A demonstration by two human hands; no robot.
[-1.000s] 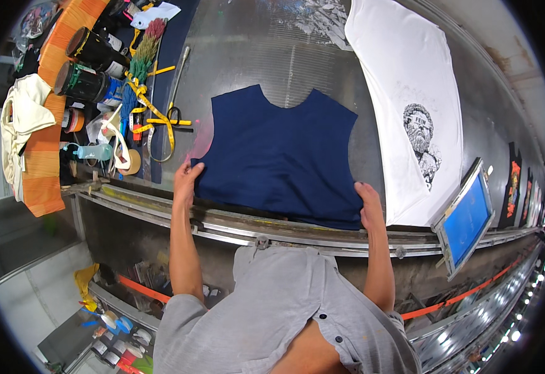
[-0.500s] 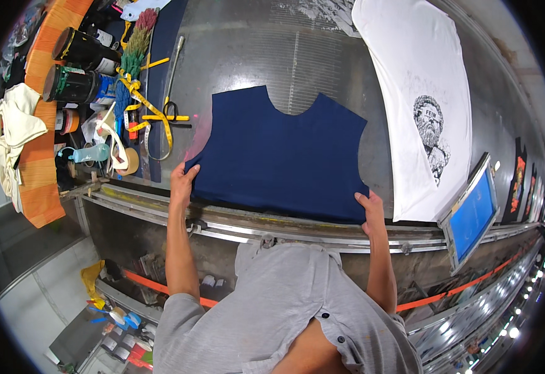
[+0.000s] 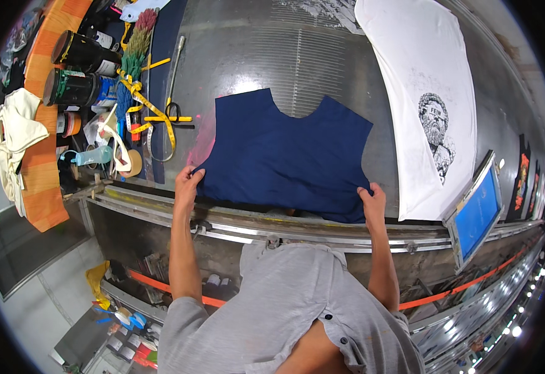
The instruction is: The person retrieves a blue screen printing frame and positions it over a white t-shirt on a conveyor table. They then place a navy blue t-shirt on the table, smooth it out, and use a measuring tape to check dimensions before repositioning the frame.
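Observation:
A navy fabric piece with a curved neck cutout lies on the grey print table, near its front edge. My left hand pinches its lower left corner, beside a pink stain on the table. My right hand grips the lower right corner. The cloth is rippled between them.
At left, black jars, a yellow measuring tape, a feather duster and cream cloth crowd an orange board. At right lie a printed white garment, a blue screen frame and dark printed pieces.
The navy piece has shifted slightly right and shows more ripples along its lower part than half a second ago. Both hands still hold its corners.

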